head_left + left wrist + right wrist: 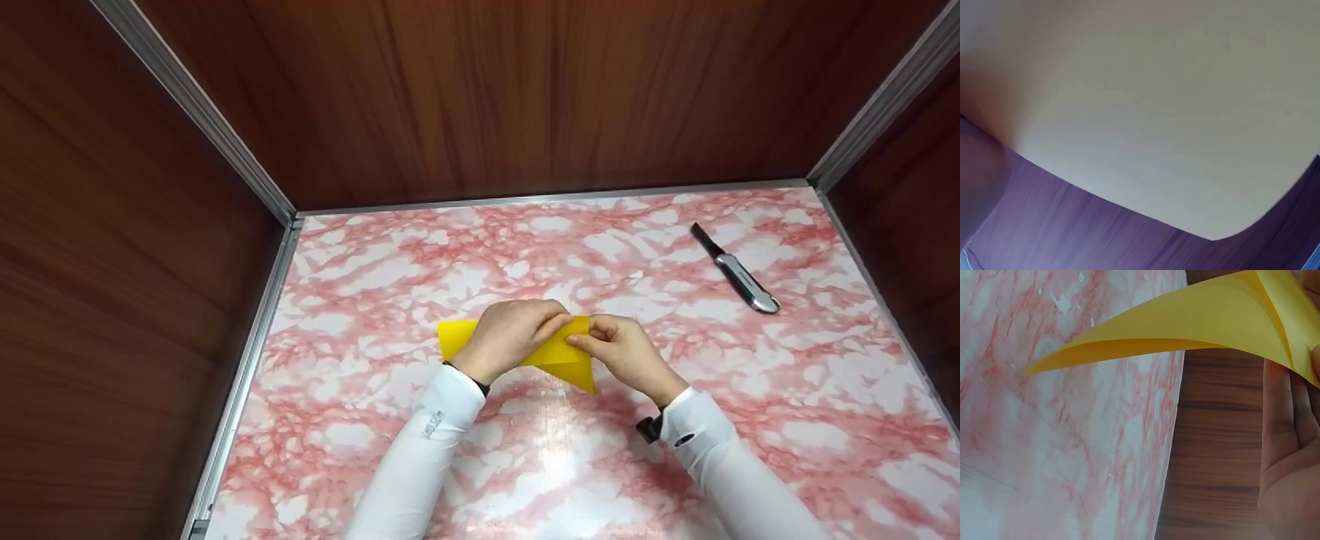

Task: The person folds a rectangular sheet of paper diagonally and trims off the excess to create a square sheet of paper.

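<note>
A folded sheet of yellow paper (pixel 559 352) is held between both hands over the middle of the table. My left hand (pixel 514 334) grips it from above, thumb and fingers near the upper edge. At the sheet's right end my right hand (pixel 622 349) pinches the edge between thumb and fingers. One pointed corner of the paper hangs down toward me. Close up, the paper (pixel 1157 129) fills most of the left wrist view. In the right wrist view the folded paper (pixel 1185 320) curves out to a sharp tip, with a crease near the fingers (pixel 1280 416).
A folding utility knife (pixel 742 285) with its dark blade out lies at the back right of the red-and-white marbled table (pixel 360 285). Brown wood-grain panels (pixel 480 97) with metal edging stand at the back and both sides.
</note>
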`<action>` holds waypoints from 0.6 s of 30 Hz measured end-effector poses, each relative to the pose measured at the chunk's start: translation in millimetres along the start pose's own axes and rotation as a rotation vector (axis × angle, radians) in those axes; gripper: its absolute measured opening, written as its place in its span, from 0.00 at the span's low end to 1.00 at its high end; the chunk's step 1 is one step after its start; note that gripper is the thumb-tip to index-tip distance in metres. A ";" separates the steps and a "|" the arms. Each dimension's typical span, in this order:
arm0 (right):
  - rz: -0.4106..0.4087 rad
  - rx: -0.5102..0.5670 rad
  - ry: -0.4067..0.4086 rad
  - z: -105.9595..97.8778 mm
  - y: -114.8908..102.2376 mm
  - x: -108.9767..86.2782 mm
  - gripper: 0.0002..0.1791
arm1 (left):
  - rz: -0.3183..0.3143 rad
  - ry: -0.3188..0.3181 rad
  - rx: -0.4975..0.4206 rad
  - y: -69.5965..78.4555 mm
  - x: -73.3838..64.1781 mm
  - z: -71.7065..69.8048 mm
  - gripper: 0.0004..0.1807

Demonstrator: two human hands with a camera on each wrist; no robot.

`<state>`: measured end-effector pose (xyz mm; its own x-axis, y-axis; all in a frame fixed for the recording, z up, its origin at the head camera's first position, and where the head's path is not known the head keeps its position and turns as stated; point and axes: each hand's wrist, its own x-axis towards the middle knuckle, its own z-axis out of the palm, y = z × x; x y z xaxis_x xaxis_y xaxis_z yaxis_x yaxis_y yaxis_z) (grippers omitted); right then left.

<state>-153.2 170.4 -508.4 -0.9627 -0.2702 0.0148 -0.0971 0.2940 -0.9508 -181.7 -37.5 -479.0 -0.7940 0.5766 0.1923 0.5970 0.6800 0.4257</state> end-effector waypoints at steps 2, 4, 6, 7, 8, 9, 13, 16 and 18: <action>-0.005 0.001 -0.012 0.8 -6.2 -1.9 0.06 | 0.021 -0.005 0.005 -0.7 -0.1 1.3 0.18; -0.005 0.002 -0.016 1.6 -0.6 -0.3 0.06 | 0.042 0.000 0.016 -1.8 -0.8 2.1 0.18; -0.011 -0.005 -0.002 2.1 7.6 1.8 0.06 | 0.053 0.007 0.030 -3.8 -2.2 2.2 0.19; -0.014 -0.011 0.011 2.1 12.0 2.7 0.06 | 0.055 0.010 0.037 -4.8 -3.1 1.9 0.19; -0.020 -0.018 0.023 2.2 15.0 3.4 0.06 | 0.055 0.009 0.045 -5.9 -4.1 1.3 0.19; -0.022 -0.023 0.033 2.0 19.6 4.4 0.06 | 0.052 0.008 0.049 -7.0 -5.0 0.8 0.19; -0.029 -0.015 0.044 1.7 26.8 5.6 0.09 | 0.056 0.006 0.044 -9.9 -7.3 -0.7 0.17; -0.027 0.003 0.038 1.6 28.9 5.8 0.11 | 0.086 0.030 0.052 -10.6 -7.0 -0.3 0.16; -0.023 0.002 0.041 1.2 29.0 5.9 0.12 | 0.114 0.052 0.070 -11.1 -6.8 0.1 0.16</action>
<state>-161.4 176.3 -536.2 -0.9697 -0.2393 0.0490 -0.1187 0.2864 -0.9507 -182.9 -48.8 -485.1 -0.7242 0.6293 0.2821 0.6889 0.6422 0.3361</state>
